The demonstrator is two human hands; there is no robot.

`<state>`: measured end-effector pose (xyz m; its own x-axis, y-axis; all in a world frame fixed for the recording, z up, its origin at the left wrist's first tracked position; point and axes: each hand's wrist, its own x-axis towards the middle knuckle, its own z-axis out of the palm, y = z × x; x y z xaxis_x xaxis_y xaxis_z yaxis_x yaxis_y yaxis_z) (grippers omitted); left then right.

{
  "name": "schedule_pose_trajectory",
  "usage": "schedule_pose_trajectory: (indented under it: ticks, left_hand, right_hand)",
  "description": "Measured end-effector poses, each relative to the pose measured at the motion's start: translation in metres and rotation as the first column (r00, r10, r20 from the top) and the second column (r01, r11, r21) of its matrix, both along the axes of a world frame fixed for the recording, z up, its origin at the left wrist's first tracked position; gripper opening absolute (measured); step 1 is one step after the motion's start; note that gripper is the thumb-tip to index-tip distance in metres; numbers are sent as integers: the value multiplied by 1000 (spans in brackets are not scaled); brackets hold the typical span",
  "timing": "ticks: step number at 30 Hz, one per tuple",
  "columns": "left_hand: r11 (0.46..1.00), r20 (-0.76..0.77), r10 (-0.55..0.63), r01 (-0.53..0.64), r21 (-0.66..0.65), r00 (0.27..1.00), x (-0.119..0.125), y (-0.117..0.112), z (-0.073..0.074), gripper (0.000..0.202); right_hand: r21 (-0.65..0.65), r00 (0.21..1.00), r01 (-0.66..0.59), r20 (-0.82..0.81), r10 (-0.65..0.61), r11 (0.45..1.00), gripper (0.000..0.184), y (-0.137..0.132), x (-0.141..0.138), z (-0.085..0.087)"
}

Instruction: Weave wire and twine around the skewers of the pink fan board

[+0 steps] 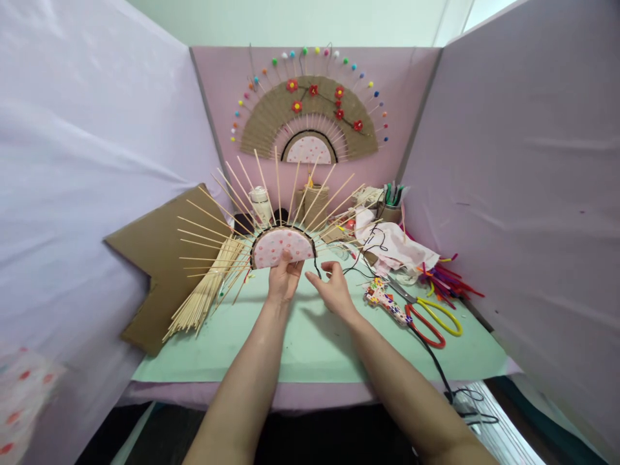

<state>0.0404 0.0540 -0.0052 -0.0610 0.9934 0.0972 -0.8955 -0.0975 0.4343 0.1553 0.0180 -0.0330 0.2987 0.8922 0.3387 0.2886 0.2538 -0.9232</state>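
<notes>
My left hand point(285, 279) grips the flat lower edge of a half-round piece point(276, 247) covered in white cloth with pink dots, thumb in front. Thin wooden sticks point(278, 184) fan out from its curved rim, which is edged with black cord. A short length of black cord point(317, 266) hangs off its right corner. Beside that corner is my right hand point(334, 290), thumb and fingers apart, with nothing visible between them. More black cord point(356, 266) trails loosely across the table beyond this hand.
A bundle of sticks point(206, 294) and cut cardboard point(169, 252) lie left. To the right are a glue gun point(387, 302), scissors point(426, 316), crumpled cloth point(392, 242) and pipe cleaners point(445, 281). Behind stand a white bottle point(260, 205) and twine roll point(316, 203); a decorated fan point(320, 110) hangs above.
</notes>
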Motion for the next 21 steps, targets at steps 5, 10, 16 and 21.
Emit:
schedule_pose_trajectory:
  ticks: [5, 10, 16, 21]
  left_hand:
    - [1000, 6, 6, -6, -6, 1000, -2, 1, 2, 21]
    - [998, 30, 24, -23, -51, 999, -3, 1, 3, 18]
    - [997, 33, 20, -17, -71, 999, 0, -2, 4, 19]
    - [997, 62, 31, -26, -74, 998, -3, 1, 4, 18]
  right_hand:
    - [-75, 890, -401, -268, 369, 913, 35, -4, 5, 5]
    - [-101, 875, -403, -335, 350, 910, 38, -15, 22, 10]
    - [-183, 852, -476, -336, 401, 860, 37, -25, 26, 8]
    - [-181, 914, -401, -146, 379, 898, 35, -42, 52, 24]
